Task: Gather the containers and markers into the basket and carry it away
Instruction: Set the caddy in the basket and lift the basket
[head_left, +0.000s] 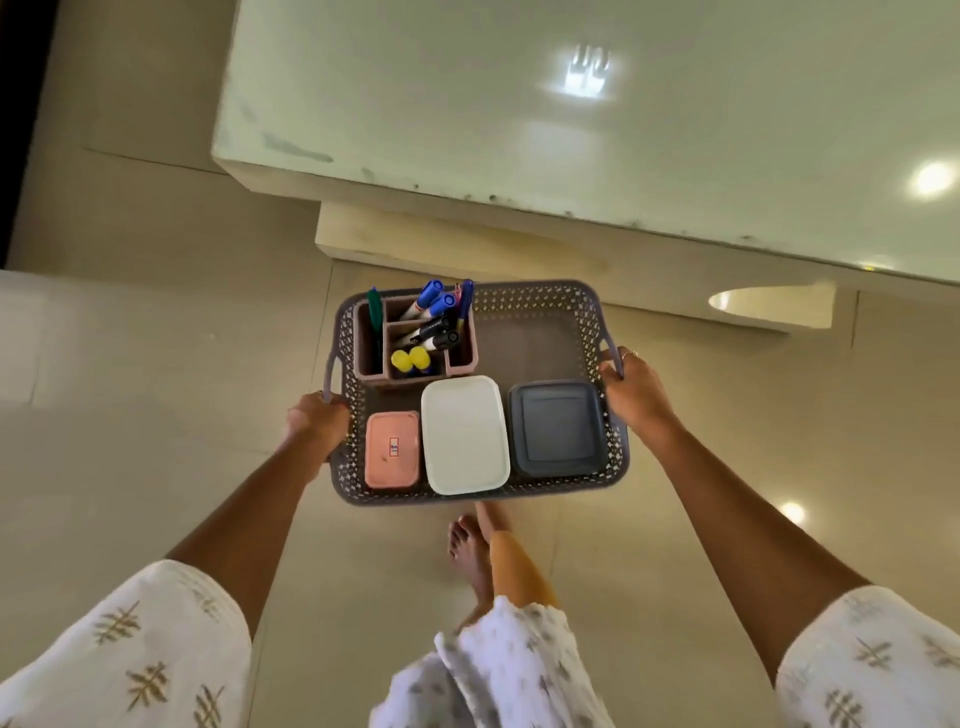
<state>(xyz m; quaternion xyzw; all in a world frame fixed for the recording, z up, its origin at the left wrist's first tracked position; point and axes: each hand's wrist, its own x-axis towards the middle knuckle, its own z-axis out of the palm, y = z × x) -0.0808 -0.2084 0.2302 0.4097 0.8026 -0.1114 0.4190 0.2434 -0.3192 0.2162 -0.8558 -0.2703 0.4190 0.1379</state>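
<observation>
Now the grey lattice basket (540, 312) hangs in the air above the tiled floor (156, 364), level, carried between two hands. The left hand (317, 421) has its fingers wrapped around the side handle at nine o'clock; the right hand (631, 395) grasps the handle at three o'clock, thumb over the rim.

Inside, a pink divided organiser (366, 343) stands at eleven o'clock, holding blue-capped markers (431, 299), black-capped markers (434, 332), a green pen (375, 306) and two yellow-capped ones (410, 359). Along the six o'clock wall sit three lidded boxes side by side: a small pink container (392, 449), a white container (464, 434) and a dark grey container (557, 426). The one o'clock quarter of the basket floor is bare.

By the look of it, gathering is finished and only the carrying remains. The load seems light: thin plastic boxes and pens. The basket is perforated plastic, stiff enough yet likely to flex if lifted one-sided, so both handles are the right hold. The organiser is tall and loose; a tilt toward twelve o'clock could tip it and spill markers. The smooth lids may slide too, so keeping the basket flat matters.

A pale glossy table (571, 130) fills twelve o'clock, and a bare foot (470, 551) steps below the basket.
</observation>
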